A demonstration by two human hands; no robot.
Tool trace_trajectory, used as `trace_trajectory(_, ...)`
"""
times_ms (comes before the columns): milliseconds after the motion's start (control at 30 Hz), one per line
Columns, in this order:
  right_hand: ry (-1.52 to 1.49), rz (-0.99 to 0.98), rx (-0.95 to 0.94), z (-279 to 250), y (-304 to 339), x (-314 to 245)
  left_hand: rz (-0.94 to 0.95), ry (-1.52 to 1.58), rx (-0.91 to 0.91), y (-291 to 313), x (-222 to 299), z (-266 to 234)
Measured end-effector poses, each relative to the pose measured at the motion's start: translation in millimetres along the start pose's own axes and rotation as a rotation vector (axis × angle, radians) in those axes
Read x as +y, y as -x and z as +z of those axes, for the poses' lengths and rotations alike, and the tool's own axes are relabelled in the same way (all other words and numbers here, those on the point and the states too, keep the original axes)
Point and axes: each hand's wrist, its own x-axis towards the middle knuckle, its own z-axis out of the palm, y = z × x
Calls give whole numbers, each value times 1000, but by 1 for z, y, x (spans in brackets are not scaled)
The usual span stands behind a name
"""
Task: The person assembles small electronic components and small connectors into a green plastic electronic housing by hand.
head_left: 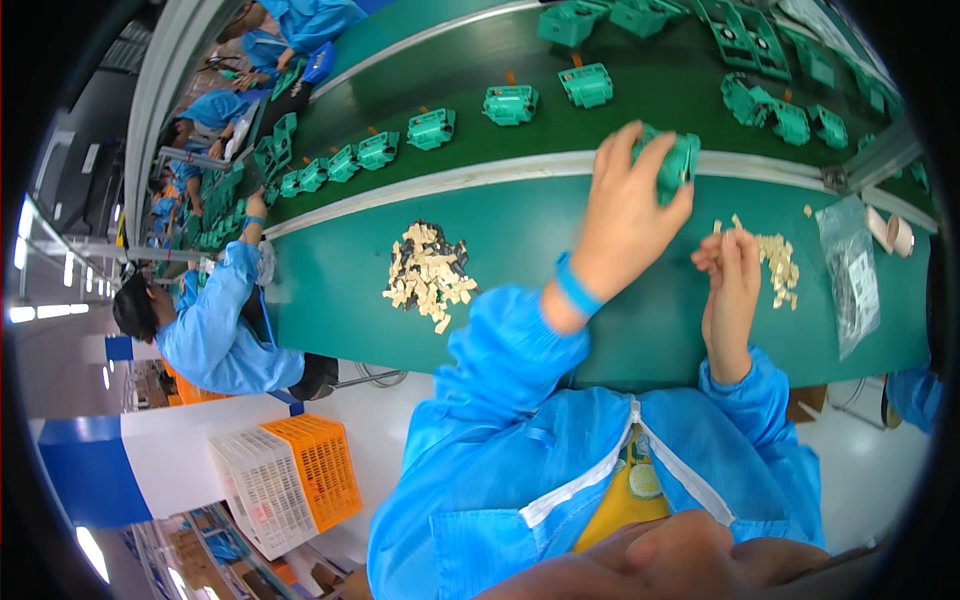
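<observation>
My left hand, a blue band at its wrist, grips a green plastic housing over the inner rail of the conveyor. The fingers hide much of its near side. My right hand is raised over the green table, its thumb and fingers pinched together; whatever is between them is too small to make out. Beside it lies a loose group of small cream pieces. Left of my left forearm is a larger heap of cream and black pieces.
Along the conveyor stands a row of green housings, several with orange tabs. A clear plastic bag and pale rolls lie at the table's right. Another person works at the left. Plastic crates stand on the floor.
</observation>
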Motion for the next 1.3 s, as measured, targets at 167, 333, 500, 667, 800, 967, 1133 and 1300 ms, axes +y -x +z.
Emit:
trace_trajectory(167,170,-65,-231,-9,13,15,10,-331,115,-78,-96,100)
trace_trajectory(333,238,3,-358,-8,21,10,5,-334,139,-67,-101,116)
trace_trajectory(500,220,36,-359,-15,19,10,51,-80,3,14,-45,13)
trace_trajectory(667,286,21,-375,-13,12,17,-357,-325,77,134,-73,-103)
trace_trajectory(800,349,32,-362,-11,11,23,-645,-390,283,189,-93,-151)
trace_trajectory(967,392,39,-395,4,23,21,-477,-441,204,195,-108,-158)
trace_trajectory(1133,391,79,-448,19,52,16,-489,-353,112,191,-127,-164)
trace_trajectory(1300,368,117,-520,27,62,15,-673,-138,88,171,-104,-168)
